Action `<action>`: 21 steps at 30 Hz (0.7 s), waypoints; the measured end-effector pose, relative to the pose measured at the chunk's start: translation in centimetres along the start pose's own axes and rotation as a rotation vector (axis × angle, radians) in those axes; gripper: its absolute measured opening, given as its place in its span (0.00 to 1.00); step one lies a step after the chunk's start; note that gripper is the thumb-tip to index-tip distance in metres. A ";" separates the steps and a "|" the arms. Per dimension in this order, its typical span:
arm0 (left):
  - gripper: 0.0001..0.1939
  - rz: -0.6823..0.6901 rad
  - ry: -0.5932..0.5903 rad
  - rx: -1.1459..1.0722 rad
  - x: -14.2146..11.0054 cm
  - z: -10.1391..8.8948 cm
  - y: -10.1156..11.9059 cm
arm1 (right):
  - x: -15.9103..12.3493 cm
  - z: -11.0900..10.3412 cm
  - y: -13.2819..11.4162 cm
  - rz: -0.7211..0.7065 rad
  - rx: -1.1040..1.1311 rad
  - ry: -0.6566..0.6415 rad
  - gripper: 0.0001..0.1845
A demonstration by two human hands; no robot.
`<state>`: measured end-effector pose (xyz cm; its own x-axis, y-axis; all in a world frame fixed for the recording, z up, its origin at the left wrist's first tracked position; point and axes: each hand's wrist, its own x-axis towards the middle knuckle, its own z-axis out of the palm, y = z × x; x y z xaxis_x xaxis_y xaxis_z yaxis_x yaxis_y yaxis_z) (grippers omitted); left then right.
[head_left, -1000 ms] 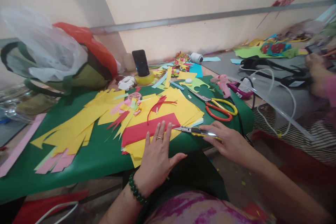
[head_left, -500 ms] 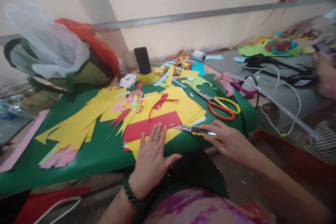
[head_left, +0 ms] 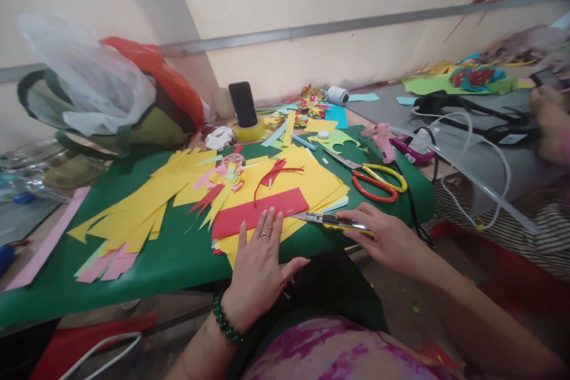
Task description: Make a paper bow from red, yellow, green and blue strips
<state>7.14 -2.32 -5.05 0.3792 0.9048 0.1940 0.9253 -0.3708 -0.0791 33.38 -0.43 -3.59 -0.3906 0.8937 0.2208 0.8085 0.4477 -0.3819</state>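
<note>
My left hand [head_left: 260, 264] lies flat with fingers spread on a stack of yellow paper [head_left: 307, 181], its fingertips at the lower edge of a red paper strip [head_left: 258, 212]. My right hand [head_left: 385, 234] grips a yellow utility knife [head_left: 332, 221] whose blade points left at the right end of the red strip. All of this rests on a green sheet [head_left: 178, 255] that covers the table.
Scissors with red and yellow handles [head_left: 374, 181], a pink glue gun [head_left: 380, 139], a phone standing in a yellow tape roll [head_left: 244, 108], paper scraps and a plastic bag [head_left: 98, 92] surround the work. Another person's hand [head_left: 550, 122] is at the far right, beside white cables.
My left hand slid a little towards me along the paper. The view shifted slightly; the knife stays at the red strip's end.
</note>
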 end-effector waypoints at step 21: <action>0.42 0.030 0.039 0.017 0.3 0.2 0.8 | -0.6 0.1 -0.1 0.020 -0.049 0.024 0.16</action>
<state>7.95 -2.32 -5.23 0.4064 0.8844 0.2297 0.9137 -0.3934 -0.1019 33.50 -1.04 -3.73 -0.3636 0.9013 0.2355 0.8371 0.4271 -0.3419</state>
